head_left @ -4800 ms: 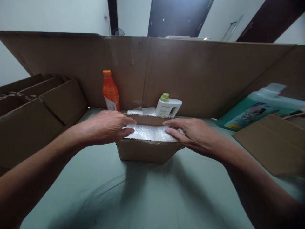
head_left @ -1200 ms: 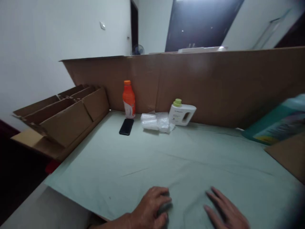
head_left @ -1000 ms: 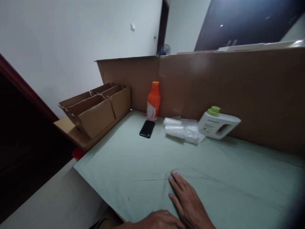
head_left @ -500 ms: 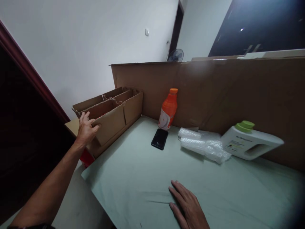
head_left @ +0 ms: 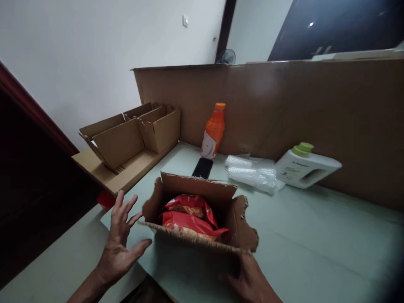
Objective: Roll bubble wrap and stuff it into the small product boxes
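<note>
Risk: open box (head_left: 202, 219) is sitting near the table (head_left: 315, 244) edge; a nudge could be tipping it off.
Contents: red packets (head_left: 189, 216) are lying inside the box.
Left hand (head_left: 121, 244): fingers are spreading wide, empty, beside the box.
Right hand (head_left: 252, 282): is touching the box's near wall; finger state cannot be told.

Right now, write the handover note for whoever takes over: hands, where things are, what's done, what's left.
Left hand: open, fingers spread, just left of the open cardboard box, not gripping anything.
Right hand: at the box's near right side, low in view; its grip is hidden.
The box stands at the near edge of the green table cover, flaps up, with red snack packets inside.
Behind it: a black phone, an orange bottle, bubble wrap and a white jug on its side.
Done: packets are in the box.
Left: flaps are unclosed; the bubble wrap lies outside the box.
</note>
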Tool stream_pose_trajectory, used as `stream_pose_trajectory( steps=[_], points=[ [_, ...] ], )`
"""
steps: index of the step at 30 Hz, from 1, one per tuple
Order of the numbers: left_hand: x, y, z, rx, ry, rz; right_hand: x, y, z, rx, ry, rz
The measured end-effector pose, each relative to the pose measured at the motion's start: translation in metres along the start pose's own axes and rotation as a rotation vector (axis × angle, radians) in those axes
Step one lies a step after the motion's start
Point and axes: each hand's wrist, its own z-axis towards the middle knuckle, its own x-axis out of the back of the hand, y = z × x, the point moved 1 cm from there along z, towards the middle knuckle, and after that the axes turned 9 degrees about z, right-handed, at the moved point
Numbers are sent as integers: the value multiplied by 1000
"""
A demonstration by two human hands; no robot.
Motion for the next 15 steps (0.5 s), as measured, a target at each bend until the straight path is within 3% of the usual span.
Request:
stream_pose_trajectory(
  steps=[3,6,12,15],
  points=[
    [-22,-18,-10,221,-186,48,5,-10,-15,-76,-11,63],
    [-48,-28,-8,294,-461,85,11,-19,-20,-93,25,109],
    [-106,1,3,153,-702,-2,34,-16,-38,-219,235,189],
    [-140,17,12,77,-687,-69,54,5,-65,-281,289,142]
  ],
)
